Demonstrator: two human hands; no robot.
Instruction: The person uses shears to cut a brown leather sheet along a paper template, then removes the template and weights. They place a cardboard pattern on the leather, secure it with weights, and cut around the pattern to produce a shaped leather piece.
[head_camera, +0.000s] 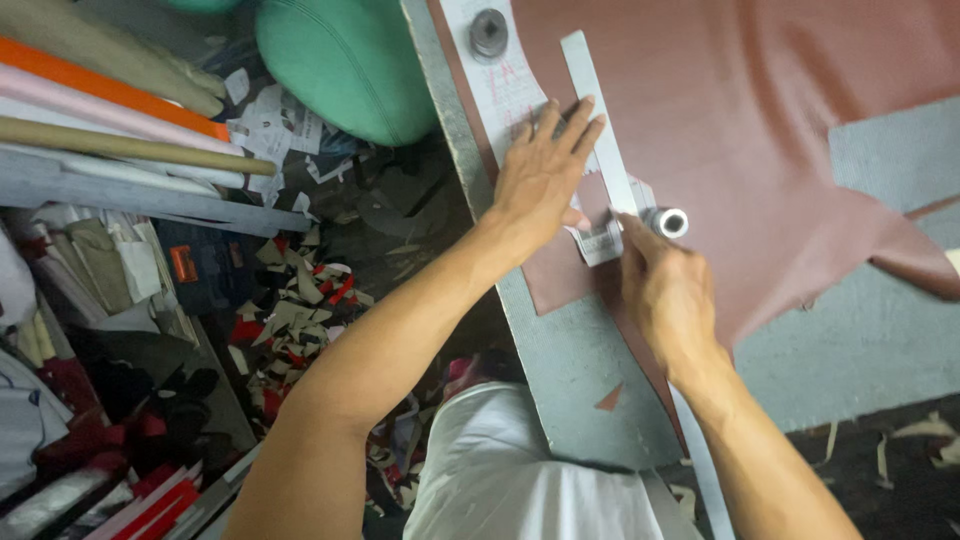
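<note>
Reddish-brown leather (740, 130) lies on the grey table (570, 360). A white strip (598, 110) runs from 11 to 5 o'clock; the left hand (540, 175) presses flat, fingers spread, beside it, while the right hand (670, 295), at 5 o'clock, grips a metal-handled tool (668, 221).

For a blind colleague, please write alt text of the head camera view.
A person's left hand presses a white pattern strip flat on reddish-brown leather spread over a grey table, while the right hand holds a metal cylindrical tool beside it. Scraps litter the floor.
</note>
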